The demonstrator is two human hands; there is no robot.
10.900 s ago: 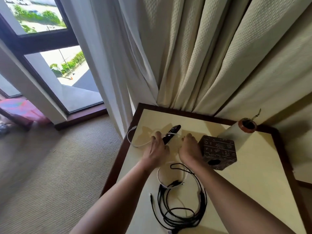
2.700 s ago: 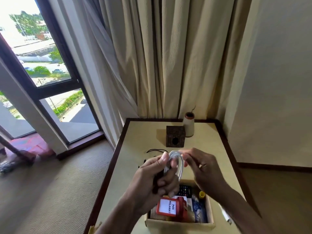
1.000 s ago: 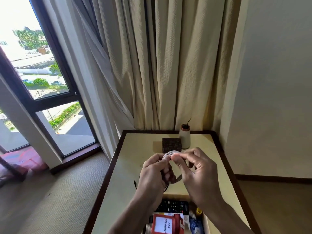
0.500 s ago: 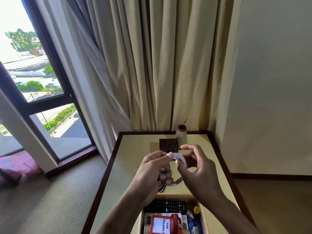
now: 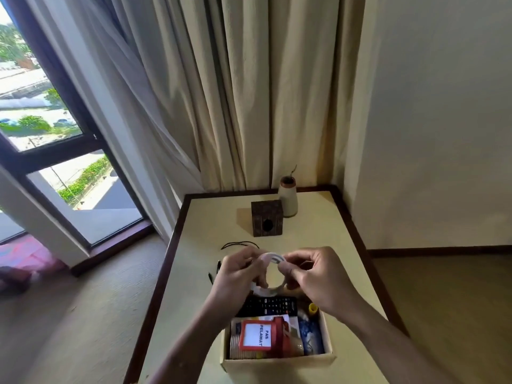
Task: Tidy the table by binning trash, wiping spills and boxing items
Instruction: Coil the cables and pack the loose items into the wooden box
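Now: white round cable coil (image 5: 270, 256) held up between both hands. Left hand (image 5: 235, 277) grips one side, right hand (image 5: 313, 275) pinches other side. Step looks like boxing cable. Next: lower into open brown cardboard box (image 5: 277, 362) just below hands. One coil, one box, one thin black cable (image 5: 239, 243) just past hands.

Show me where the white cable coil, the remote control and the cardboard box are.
white cable coil (image 5: 271, 256), head view, top arc of loop
remote control (image 5: 273, 304), head view, keypad
cardboard box (image 5: 277, 364), head view, front wall
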